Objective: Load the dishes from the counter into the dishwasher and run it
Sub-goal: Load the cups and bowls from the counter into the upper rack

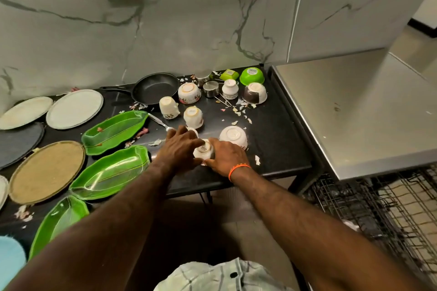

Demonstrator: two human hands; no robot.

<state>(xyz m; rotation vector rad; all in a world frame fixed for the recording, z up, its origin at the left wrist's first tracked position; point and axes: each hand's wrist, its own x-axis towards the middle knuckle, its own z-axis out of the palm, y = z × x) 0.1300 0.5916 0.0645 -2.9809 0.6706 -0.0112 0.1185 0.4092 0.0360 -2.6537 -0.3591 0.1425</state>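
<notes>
Near the front edge of the tabletop (272, 149): my two hands meet around one small white cup (203, 150), which sits upside down.
Left hand (179, 146): it curls over the cup's left side, and part of it also covers another small white piece (192, 130) just behind. I cannot tell if it holds that one too.
Right hand (225, 157): it wraps the cup's right side, thumb at the front.
Step now: I think I am picking up this cup to load it.
How to do it well: squeeze softly, lift straight up, and keep clear of the white bowl (233, 136) just beside my right hand.
Where it goes: the wire rack (369, 210) is pulled out low on my right, so I should carry the cup that way and set it mouth down.
Watch out: food bits (257, 159) lie around, and the cup may be slippery.
Left to do: mugs (193, 117), bowls, the pan (155, 87), green trays (111, 173) and plates (74, 109) still wait.
</notes>
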